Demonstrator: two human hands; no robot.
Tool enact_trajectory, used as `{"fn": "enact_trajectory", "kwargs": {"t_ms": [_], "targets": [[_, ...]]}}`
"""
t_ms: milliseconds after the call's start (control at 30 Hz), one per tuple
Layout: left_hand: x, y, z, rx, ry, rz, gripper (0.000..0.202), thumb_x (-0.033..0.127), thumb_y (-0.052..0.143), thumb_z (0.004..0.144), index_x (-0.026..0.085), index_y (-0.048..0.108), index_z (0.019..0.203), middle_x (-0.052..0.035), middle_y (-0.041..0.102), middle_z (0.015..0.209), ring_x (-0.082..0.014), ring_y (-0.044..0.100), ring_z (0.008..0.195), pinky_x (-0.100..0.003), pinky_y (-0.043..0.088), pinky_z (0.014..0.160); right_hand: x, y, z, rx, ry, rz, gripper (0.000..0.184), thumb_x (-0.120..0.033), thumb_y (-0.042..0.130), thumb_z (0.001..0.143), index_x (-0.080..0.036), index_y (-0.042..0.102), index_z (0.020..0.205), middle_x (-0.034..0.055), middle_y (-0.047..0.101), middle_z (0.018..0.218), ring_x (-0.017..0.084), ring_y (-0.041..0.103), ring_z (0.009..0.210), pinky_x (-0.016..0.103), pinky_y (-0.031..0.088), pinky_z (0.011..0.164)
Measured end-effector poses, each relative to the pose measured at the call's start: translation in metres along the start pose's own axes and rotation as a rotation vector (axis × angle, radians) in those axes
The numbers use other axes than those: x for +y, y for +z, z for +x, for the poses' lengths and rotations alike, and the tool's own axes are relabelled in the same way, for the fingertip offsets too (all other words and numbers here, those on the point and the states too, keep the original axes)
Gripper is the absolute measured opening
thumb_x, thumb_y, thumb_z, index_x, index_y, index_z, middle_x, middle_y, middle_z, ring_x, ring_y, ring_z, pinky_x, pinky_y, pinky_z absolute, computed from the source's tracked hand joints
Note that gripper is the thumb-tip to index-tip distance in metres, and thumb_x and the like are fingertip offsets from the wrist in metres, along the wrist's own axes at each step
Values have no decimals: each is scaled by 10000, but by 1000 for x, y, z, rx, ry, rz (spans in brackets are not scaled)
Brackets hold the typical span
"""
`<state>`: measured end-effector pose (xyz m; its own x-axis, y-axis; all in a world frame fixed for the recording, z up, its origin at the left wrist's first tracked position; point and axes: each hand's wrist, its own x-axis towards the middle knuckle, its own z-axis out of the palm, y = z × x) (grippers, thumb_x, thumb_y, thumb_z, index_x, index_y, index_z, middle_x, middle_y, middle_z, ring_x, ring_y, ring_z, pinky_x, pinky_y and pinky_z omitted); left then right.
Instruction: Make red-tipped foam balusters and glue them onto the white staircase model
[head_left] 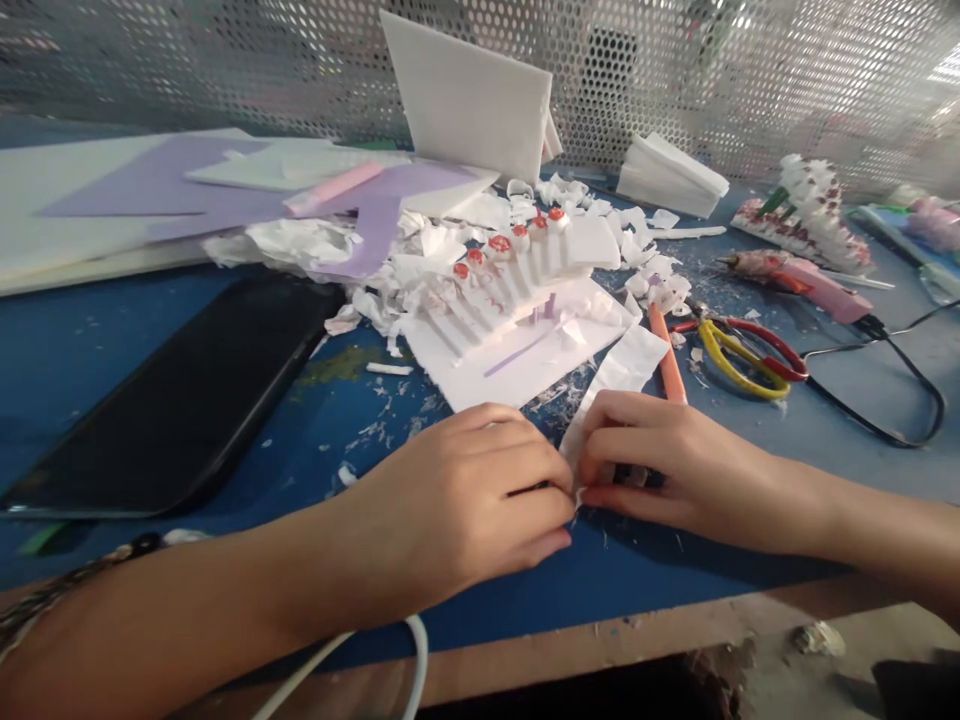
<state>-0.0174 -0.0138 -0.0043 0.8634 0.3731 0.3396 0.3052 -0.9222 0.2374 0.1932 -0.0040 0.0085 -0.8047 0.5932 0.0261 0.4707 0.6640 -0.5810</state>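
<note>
A large dark flat device (172, 400) is lying at the left on the blue tabletop (112, 315), and a perforated metal screen (285, 75) is standing behind. At the right, a red-and-yellow-handled tool (708, 338) is resting near a pink tool (829, 290) whose black cord (913, 366) is looping forward.

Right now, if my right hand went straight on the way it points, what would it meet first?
Past the white strip your right hand touches, probably your left hand, close ahead; exact depth is unclear from this single view.
</note>
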Motion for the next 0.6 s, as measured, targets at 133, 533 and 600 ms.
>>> {"fn": "enact_trajectory", "kwargs": {"t_ms": [133,533,600], "targets": [[-3,-3,-1,-4,32,4,218,211,420,885,167,615,974,-40,659,884,-166,557,843,-304,420,804,1,0,1,11,38,-12,78,-220,509,828,-171,565,806,17,518,875,77,528,724,208,429,687],[-2,-9,2,-59,24,-48,226,235,459,863,149,662,916,-57,667,893,-188,578,837,-295,447,788,-1,1,1,30,64,-10,24,-140,524,788,-159,524,803,-3,516,817,63,491,674,186,399,652],[-3,-10,1,-52,29,-68,214,243,473,853,151,661,898,-52,669,901,-186,581,850,-289,441,804,-1,0,0,27,25,-35,54,-105,499,788,-156,508,803,-3,511,812,65,480,691,183,392,656]]}}
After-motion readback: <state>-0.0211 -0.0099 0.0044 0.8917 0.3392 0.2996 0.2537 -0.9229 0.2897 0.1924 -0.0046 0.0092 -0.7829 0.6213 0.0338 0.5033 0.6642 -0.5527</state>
